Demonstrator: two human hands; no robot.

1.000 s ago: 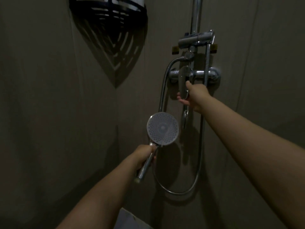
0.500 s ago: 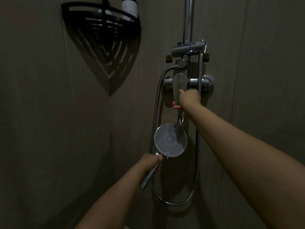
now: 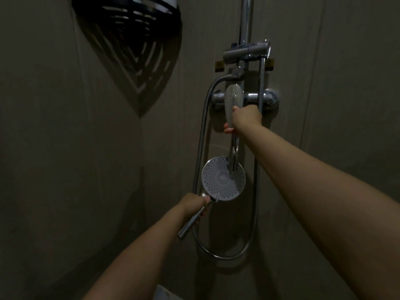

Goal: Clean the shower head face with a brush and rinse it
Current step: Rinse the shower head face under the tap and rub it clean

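My left hand (image 3: 192,204) grips the chrome handle of the round shower head (image 3: 218,180), whose dotted grey face is turned toward me. The head sits directly under the tap. My right hand (image 3: 244,120) is closed on the lower end of the long lever (image 3: 230,100) of the wall mixer (image 3: 268,98). A stream of water (image 3: 233,156) runs down from the spout onto the upper right of the face. No brush is in view.
A metal hose (image 3: 201,135) loops from the fitting down below the shower head and up the right side. A vertical chrome riser pipe (image 3: 245,20) runs above the mixer. A black corner shelf (image 3: 129,11) hangs at upper left. Dim tiled walls surround everything.
The lever has been lifted and water now flows. My left hand has brought the shower head to the right, under the stream.
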